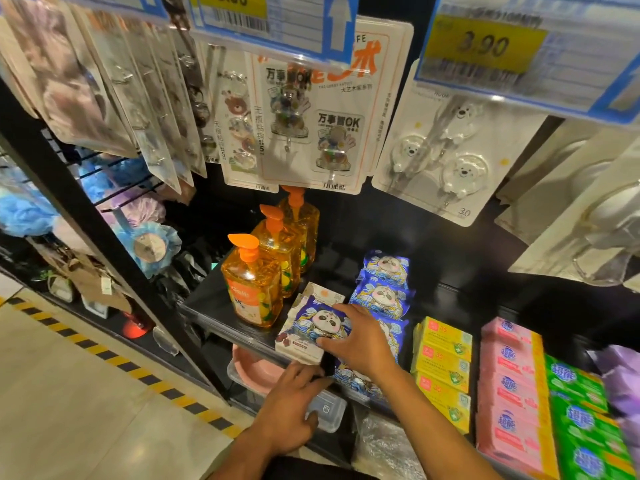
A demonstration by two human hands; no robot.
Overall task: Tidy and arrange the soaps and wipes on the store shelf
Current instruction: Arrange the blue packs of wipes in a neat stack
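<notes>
On the black shelf [214, 303] a column of blue panda wipe packs [382, 292] runs front to back. My right hand [356, 336] lies over one blue panda wipe pack [311, 325], fingers curled on its top and side; that pack sits on a pale boxed pack [298, 351] near the shelf front. My left hand [289, 407] reaches to the shelf's front edge just below, fingers extended, touching the edge near another panda pack [356, 379]. Three orange pump soap bottles [254, 285] stand in a row to the left.
Yellow soap boxes [443, 362], pink soap boxes [509, 386] and green soap boxes [581, 410] fill the shelf's right side. Hanging hook packs [311, 109] and price tags [485, 46] overhang the shelf. A pink basin [256, 370] and a clear box [327, 412] sit below.
</notes>
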